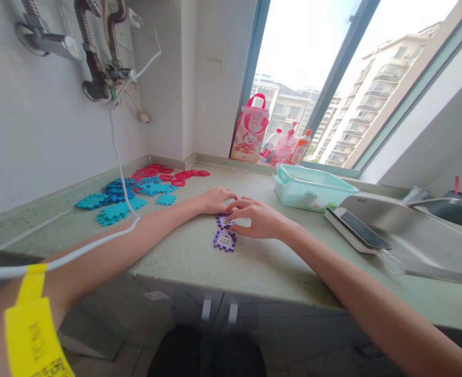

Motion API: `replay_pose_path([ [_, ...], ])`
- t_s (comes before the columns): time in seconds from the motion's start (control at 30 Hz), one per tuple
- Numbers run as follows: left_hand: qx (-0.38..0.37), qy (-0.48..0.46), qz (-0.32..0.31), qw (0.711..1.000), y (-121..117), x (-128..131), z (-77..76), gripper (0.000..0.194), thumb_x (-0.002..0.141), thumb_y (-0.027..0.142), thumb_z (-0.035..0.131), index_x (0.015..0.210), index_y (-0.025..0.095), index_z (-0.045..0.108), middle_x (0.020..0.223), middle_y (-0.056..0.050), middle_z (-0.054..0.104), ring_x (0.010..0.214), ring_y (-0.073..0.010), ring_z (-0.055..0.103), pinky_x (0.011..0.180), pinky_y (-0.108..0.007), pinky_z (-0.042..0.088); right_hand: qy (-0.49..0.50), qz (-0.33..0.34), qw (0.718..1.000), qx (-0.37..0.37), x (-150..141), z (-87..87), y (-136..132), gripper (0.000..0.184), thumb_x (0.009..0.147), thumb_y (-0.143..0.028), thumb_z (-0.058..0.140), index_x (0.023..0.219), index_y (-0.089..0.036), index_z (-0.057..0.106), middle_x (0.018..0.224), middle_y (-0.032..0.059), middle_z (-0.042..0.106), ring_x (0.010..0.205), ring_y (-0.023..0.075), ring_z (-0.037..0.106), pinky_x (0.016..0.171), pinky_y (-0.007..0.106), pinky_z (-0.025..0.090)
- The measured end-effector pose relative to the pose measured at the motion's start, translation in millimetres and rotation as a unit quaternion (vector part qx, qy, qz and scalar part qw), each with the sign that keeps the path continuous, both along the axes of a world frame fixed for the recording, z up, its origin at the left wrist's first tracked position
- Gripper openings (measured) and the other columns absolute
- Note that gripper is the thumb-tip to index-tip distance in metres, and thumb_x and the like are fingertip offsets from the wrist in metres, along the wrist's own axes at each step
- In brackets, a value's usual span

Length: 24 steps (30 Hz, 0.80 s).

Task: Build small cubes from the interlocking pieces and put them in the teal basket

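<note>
On the bench (191, 262), the right hand (254, 217) bends its fingers over the upper purple piece (223, 221), seemingly pinching its edge; the left hand (218, 200) curls beside it, its grip unclear. The lower purple piece (225, 240) lies nearer the body.

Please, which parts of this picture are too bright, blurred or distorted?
Head view: sky behind the window washed out to white; cabinet front dark; glare on the metal sink; hands slightly soft; yellow tag lettering hard to read; counter edge bowed.
</note>
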State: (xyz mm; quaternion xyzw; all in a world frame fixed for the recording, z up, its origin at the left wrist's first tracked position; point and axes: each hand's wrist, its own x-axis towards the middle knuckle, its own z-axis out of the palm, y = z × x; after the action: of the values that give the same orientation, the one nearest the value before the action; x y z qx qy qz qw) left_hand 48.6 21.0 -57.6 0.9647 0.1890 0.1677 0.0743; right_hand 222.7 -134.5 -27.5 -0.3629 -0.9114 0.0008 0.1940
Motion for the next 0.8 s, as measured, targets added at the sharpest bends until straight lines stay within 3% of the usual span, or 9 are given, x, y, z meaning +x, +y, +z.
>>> replay_pose_path([
  [0.17,-0.087,-0.029,-0.029,0.995,9.8,-11.0,5.8,0.048,0.086,0.056,0.071,0.122,0.024,0.077,0.130,-0.004,0.075,0.121,-0.0266,0.067,0.104,-0.032,0.049,-0.004,0.001,1.000,-0.012,2.4,-0.4,-1.1,0.020,0.095,-0.030,0.071,0.113,-0.028,0.080,0.121,0.0071,0.074,0.114,0.0256,0.067,0.107,0.043,0.049],
  [0.27,-0.135,-0.050,-0.001,0.990,21.1,-20.7,7.6,0.055,0.087,0.063,0.069,0.122,0.021,0.076,0.122,-0.005,0.078,0.111,-0.0245,0.071,0.096,-0.029,0.053,-0.014,0.004,0.999,-0.034,0.9,-2.7,0.5,0.018,0.095,-0.026,0.069,0.112,-0.025,0.076,0.116,0.0062,0.076,0.112,0.0246,0.067,0.109,0.043,0.046],
  [0.37,-0.149,-0.075,0.035,0.985,29.9,-26.0,6.3,0.059,0.089,0.069,0.062,0.119,0.020,0.077,0.116,-0.006,0.079,0.103,-0.0236,0.073,0.090,-0.028,0.054,-0.023,-0.017,0.999,-0.040,-3.4,-3.3,2.2,0.014,0.096,-0.027,0.069,0.109,-0.023,0.073,0.104,0.0055,0.076,0.100,0.0228,0.066,0.103,0.041,0.047],
  [0.47,-0.144,-0.086,0.043,0.985,30.7,-27.1,7.1,0.057,0.092,0.068,0.057,0.117,0.021,0.077,0.115,-0.005,0.080,0.103,-0.0231,0.073,0.089,-0.028,0.054,-0.018,-0.043,0.999,-0.001,-1.3,2.8,3.4,0.018,0.091,-0.031,0.075,0.107,-0.022,0.073,0.098,0.0051,0.075,0.096,0.0228,0.064,0.095,0.037,0.047],
  [0.57,-0.138,-0.059,0.045,0.988,22.5,-28.9,15.7,0.054,0.094,0.066,0.052,0.108,0.021,0.078,0.100,-0.004,0.080,0.092,-0.0216,0.072,0.080,-0.028,0.052,0.036,-0.110,0.991,0.068,17.2,11.3,7.5,0.024,0.089,-0.033,0.077,0.110,-0.023,0.073,0.102,0.0057,0.075,0.099,0.0234,0.062,0.092,0.035,0.045],
  [0.67,-0.165,0.028,0.014,0.986,4.6,-34.7,33.0,0.056,0.096,0.067,0.046,0.096,0.021,0.078,0.086,-0.003,0.076,0.080,-0.0195,0.067,0.072,-0.028,0.048,0.088,-0.193,0.971,0.108,47.2,11.9,15.7,0.025,0.089,-0.035,0.077,0.110,-0.023,0.074,0.100,0.0052,0.075,0.094,0.0220,0.061,0.088,0.034,0.044],
  [0.73,-0.186,0.098,-0.023,0.977,-12.7,-39.4,46.5,0.053,0.093,0.070,0.053,0.095,0.023,0.077,0.085,-0.001,0.073,0.080,-0.0192,0.065,0.071,-0.027,0.046,0.096,-0.214,0.966,0.105,63.9,6.5,21.8,0.024,0.088,-0.036,0.079,0.108,-0.022,0.075,0.096,0.0040,0.075,0.088,0.0202,0.061,0.085,0.033,0.044],
  [0.8,-0.188,0.164,-0.051,0.967,-32.3,-42.6,58.3,0.052,0.079,0.072,0.071,0.099,0.024,0.075,0.086,0.000,0.070,0.080,-0.0194,0.063,0.069,-0.027,0.044,0.102,-0.213,0.967,0.095,72.6,-0.6,27.3,0.022,0.088,-0.035,0.079,0.106,-0.022,0.076,0.093,0.0032,0.075,0.085,0.0191,0.060,0.083,0.032,0.044],
])
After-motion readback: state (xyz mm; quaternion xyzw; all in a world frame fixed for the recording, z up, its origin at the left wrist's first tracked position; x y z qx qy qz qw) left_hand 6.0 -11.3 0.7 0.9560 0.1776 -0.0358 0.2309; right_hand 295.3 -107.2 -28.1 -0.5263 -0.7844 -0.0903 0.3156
